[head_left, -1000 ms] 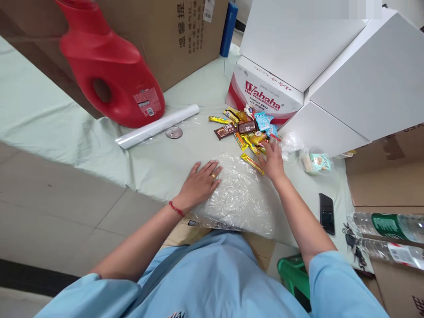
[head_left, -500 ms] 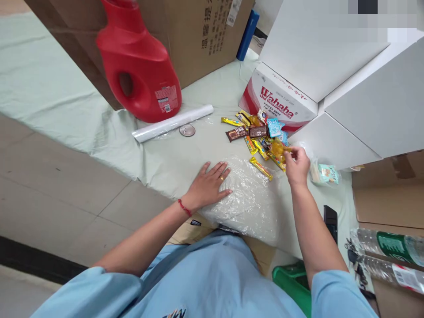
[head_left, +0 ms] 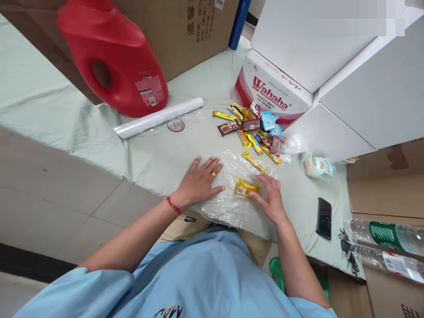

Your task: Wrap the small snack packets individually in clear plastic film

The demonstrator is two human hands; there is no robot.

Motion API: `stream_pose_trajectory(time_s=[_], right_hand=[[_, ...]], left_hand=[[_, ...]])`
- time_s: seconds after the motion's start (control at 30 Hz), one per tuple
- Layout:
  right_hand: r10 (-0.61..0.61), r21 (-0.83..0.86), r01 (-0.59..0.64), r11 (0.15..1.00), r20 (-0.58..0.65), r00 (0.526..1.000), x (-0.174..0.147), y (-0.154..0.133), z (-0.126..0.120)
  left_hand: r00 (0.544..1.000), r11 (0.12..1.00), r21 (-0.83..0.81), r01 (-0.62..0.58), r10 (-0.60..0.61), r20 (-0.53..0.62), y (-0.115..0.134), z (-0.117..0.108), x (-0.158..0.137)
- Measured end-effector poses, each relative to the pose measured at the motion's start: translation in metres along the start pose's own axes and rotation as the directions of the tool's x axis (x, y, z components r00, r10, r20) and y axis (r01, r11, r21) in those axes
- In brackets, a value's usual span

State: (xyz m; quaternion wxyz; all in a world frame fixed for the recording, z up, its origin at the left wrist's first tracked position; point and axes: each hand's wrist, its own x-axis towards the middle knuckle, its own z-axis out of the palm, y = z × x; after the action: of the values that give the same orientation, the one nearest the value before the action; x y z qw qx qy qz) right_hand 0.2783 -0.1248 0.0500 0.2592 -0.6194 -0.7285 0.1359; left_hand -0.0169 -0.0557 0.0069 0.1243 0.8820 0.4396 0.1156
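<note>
My left hand (head_left: 202, 181) lies flat with fingers spread, on the left part of a sheet of clear plastic film (head_left: 221, 210). On the film lies a yellow snack packet (head_left: 245, 187) with a barcode. My right hand (head_left: 270, 198) is right beside that packet, thumb and fingers apart, the thumb tip at its right end. Just beyond, a slim yellow snack stick (head_left: 254, 162) rests at the film's far edge. Farther back is a heap of wrapped snacks, among them a brown cocoa packet (head_left: 228, 127) and a light blue packet (head_left: 267, 120).
Behind the heap stands a Wahaha carton (head_left: 265, 90). At the left are a red jug (head_left: 122, 57), a white film roll (head_left: 159, 117) and a round metal disc (head_left: 176, 125). A phone (head_left: 323, 218), keys (head_left: 349, 254) and clear bottles (head_left: 384, 234) lie at the right.
My right hand has come from the snack heap back toward me, bringing the yellow packet onto the film, and its fingers have parted. My left hand stays flat on the film.
</note>
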Motion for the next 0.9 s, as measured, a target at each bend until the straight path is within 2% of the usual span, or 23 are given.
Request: stream_pose_trajectory(time_s=[0.07,0.13,0.23,0.37,0.47,0.57,0.63,0.7,0.8,0.9], right_hand=[[-0.148,-0.026,0.154,0.988,0.159,0.976,0.004,-0.004,0.004],[-0.184,-0.038,0.197,0.98,0.211,0.96,0.006,-0.004,0.011],[-0.153,-0.025,0.158,0.987,0.137,0.979,0.006,0.002,0.015],[-0.135,0.034,0.133,0.991,0.041,0.99,0.005,0.003,0.002],[-0.139,0.047,0.136,0.99,0.079,0.987,0.005,-0.007,0.003],[-0.13,0.016,0.129,0.992,0.183,0.974,0.005,-0.017,0.021],[-0.121,-0.007,0.125,0.992,0.211,0.97,0.001,-0.02,0.032],[-0.115,-0.01,0.118,0.993,0.165,0.98,-0.008,-0.02,0.033],[-0.11,0.026,0.109,0.994,0.047,0.993,-0.034,-0.019,0.016],[-0.145,0.073,0.141,0.987,0.043,0.989,-0.072,-0.017,-0.004]], left_hand=[[1.0,1.0,0.003,0.007,-0.007,-0.013,0.001,-0.001,0.0],[1.0,1.0,0.005,0.011,-0.011,-0.017,0.002,-0.001,0.001],[1.0,1.0,0.01,0.013,-0.013,0.001,0.002,-0.001,0.002],[1.0,1.0,0.018,0.013,-0.013,0.012,0.002,0.0,0.002],[1.0,1.0,0.02,0.009,-0.009,0.001,0.001,0.001,0.001],[1.0,1.0,0.012,0.0,0.0,-0.014,0.002,0.001,0.001],[1.0,1.0,0.007,0.001,-0.001,-0.014,0.003,0.0,-0.001],[1.0,1.0,0.003,0.007,-0.007,-0.015,0.004,-0.001,-0.004],[0.999,1.0,-0.017,0.023,-0.024,-0.037,0.005,-0.003,-0.008],[0.994,0.998,-0.038,0.05,-0.054,-0.092,0.006,-0.004,-0.011]])
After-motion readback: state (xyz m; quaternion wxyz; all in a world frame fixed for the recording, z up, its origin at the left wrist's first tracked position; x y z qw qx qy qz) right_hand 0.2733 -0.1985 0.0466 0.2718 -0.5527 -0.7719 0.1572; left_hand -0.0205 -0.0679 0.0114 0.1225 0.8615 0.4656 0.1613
